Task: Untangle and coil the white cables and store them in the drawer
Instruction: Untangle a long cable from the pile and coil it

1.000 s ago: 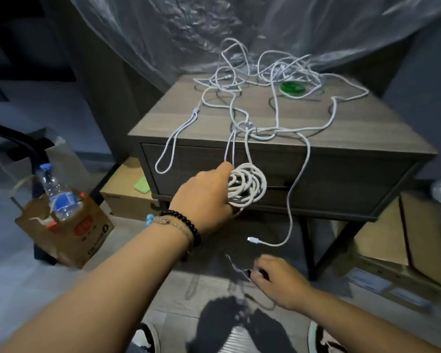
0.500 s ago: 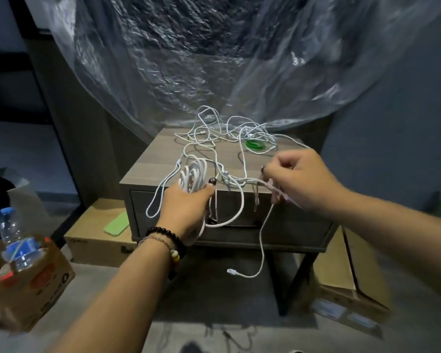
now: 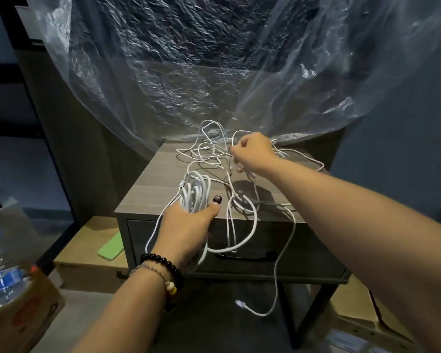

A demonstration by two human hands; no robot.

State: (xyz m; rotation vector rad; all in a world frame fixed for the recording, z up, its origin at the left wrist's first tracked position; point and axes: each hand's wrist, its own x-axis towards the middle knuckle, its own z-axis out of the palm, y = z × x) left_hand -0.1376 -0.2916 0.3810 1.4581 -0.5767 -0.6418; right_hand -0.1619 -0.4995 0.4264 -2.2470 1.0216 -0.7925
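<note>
2 hands grip white cables on wooden nightstand under plastic sheeting.

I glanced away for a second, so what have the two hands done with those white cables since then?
The right hand rose from below the grey wooden nightstand and reached back into the loose white cable tangle, pinching a strand. The left hand lifted its coiled white cable bundle from the drawer front up to the tabletop edge. It still grips that coil, and the drawer remains closed.
</note>
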